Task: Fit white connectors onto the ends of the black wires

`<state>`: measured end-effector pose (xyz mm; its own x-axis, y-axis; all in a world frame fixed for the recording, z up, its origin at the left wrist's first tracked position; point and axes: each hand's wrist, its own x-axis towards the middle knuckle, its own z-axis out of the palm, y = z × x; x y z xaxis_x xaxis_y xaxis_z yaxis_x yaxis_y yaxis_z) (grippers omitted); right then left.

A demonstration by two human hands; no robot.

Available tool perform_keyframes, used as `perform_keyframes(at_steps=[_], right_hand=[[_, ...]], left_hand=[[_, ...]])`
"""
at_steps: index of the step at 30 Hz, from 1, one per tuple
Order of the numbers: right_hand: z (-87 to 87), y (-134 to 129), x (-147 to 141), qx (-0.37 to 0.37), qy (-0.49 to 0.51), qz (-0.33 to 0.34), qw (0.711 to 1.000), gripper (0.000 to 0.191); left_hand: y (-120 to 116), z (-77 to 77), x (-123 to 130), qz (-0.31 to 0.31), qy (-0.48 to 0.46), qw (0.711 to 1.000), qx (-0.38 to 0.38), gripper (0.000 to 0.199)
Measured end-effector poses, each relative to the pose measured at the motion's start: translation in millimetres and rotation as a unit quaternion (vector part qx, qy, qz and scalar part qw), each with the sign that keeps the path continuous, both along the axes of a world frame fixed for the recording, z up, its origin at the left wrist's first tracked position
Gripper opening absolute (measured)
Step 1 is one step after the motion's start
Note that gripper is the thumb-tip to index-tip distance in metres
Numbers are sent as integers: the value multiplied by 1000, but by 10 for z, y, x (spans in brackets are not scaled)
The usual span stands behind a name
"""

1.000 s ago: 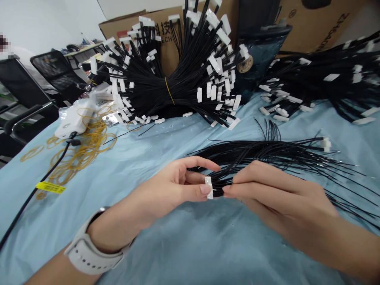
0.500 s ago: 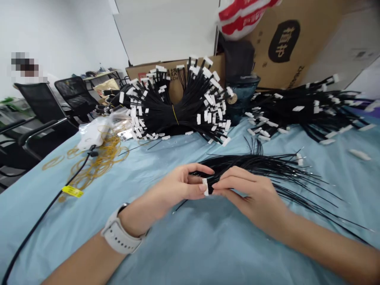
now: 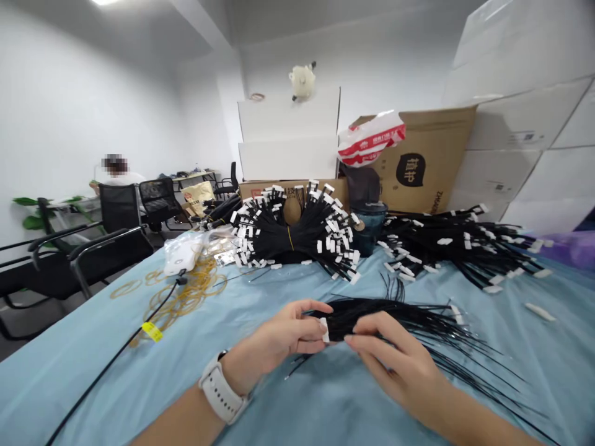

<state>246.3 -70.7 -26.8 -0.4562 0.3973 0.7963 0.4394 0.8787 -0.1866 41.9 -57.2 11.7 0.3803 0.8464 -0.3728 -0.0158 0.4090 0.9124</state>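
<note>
My left hand (image 3: 283,337), with a white watch (image 3: 224,389) on its wrist, pinches a white connector (image 3: 325,329) between thumb and fingers. Black wires run from the connector toward the right. Just right of it, my right hand (image 3: 395,359) has its thumb and index fingertips close together; whether a wire lies between them is too small to tell. Behind and beyond both hands a loose bundle of black wires (image 3: 418,314) lies on the blue cloth (image 3: 279,415), its bare ends fanning to the right. Another white connector (image 3: 456,314) sits among these wires.
A tied bundle of black cables (image 3: 288,238) with white connectors stands behind, beside a dark blue bin (image 3: 372,226). More cables (image 3: 432,241) lie to the right. Yellow rubber bands (image 3: 186,297) and a black cord (image 3: 111,368) are at left. A person (image 3: 121,176) sits far back.
The camera view has tilted up and shifted left. My right fingertips have moved slightly away from the white connector, which my left hand still holds.
</note>
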Motion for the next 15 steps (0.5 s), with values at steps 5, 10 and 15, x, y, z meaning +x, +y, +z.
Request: perform_keyframes(at_steps=[5, 10, 15], right_hand=[[-63, -139, -145, 99, -107, 21, 989, 33], [-124, -111, -301, 32, -158, -12, 987, 36], [-114, -87, -272, -77, -196, -22, 977, 21]], left_hand=[[21, 8, -90, 37, 17, 999, 11, 40], [5, 66, -76, 42, 33, 998, 32, 26], [-26, 83, -52, 37, 46, 997, 50, 22]])
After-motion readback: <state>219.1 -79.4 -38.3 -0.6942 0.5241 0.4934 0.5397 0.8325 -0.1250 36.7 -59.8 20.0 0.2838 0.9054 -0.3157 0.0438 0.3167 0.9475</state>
